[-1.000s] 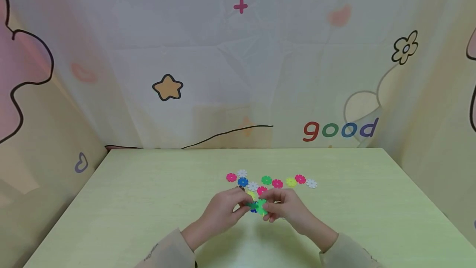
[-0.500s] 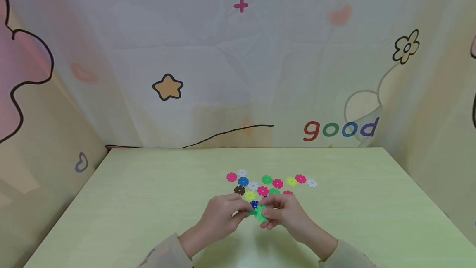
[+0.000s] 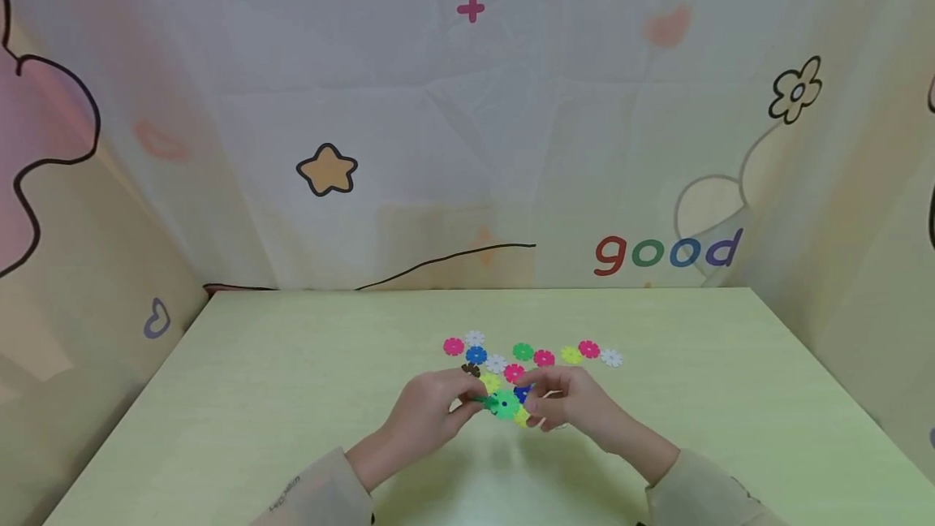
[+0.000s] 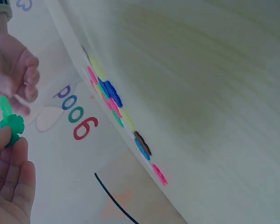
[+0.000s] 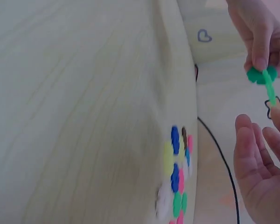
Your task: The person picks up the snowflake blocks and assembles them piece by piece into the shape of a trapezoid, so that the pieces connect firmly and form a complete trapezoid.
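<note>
1. A dark green snowflake disc is pinched between the thumb and fingers of the left hand and is held above the table.
2. From that disc a light green snowflake disc is seen to project at an angle; the two meet at their rims, and they appear to be slotted together.
3. The fingers of the right hand are spread apart from the thumb and loosely bent. The thumb is brought close to the free edge of the light green disc; whether it is touched cannot be told.
4. Below and beyond the hands, more snowflake discs are laid flat in a loose cluster. Next to the right fingers a dark blue disc and a yellow disc are partly hidden.
5. Beyond the left fingers are placed a second yellow disc, a brown disc, a lighter blue disc and a pink disc. Farther right, a green disc and a white disc are seen among others.
6. All of these are supported by a pale wooden table.
7. Both wrists are covered by beige sleeves.
8. The table is backed by a printed curtain, marked with an orange star and the word "good".
</note>
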`<state>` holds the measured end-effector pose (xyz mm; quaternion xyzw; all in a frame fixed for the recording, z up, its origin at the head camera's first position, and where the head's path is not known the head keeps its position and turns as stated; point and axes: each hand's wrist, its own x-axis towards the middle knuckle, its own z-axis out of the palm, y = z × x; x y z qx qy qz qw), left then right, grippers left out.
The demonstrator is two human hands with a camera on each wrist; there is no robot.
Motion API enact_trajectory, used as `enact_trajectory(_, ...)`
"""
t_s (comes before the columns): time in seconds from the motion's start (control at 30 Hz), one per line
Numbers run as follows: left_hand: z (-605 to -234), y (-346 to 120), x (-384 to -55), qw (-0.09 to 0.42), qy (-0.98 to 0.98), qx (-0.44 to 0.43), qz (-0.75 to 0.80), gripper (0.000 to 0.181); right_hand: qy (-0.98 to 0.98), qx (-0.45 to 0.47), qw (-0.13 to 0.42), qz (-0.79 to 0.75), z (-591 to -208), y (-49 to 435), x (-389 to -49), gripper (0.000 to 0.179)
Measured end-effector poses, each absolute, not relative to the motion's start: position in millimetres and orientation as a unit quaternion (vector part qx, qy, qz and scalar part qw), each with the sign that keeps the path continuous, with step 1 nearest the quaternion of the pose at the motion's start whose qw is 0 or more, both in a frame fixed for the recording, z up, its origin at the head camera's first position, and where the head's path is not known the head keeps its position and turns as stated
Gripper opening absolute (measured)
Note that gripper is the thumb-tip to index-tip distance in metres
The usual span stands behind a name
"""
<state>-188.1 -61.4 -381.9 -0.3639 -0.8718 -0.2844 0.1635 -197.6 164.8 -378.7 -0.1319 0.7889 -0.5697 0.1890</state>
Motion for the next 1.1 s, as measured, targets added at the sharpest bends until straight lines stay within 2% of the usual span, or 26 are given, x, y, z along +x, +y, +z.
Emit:
enact_trajectory(0.27,-383.1,-72.1,-197.1,0.126,-0.895,-0.321,-0.281,0.011,0.874,-0.148,0.16,-0.435,-396.0,194.6,-223.9,0.026)
enact_trajectory(0.67,-386.8,-75.7,-202.0,0.111,-0.891,-0.322,-0.3,0.011,0.917,-0.198,0.161,-0.307,-418.6,202.2,-234.0,0.023)
enact_trajectory(1.1,-388.0,-76.3,-201.5,0.099,-0.892,-0.323,-0.3,0.009,0.927,-0.175,0.151,-0.296,-422.0,196.1,-231.1,0.024)
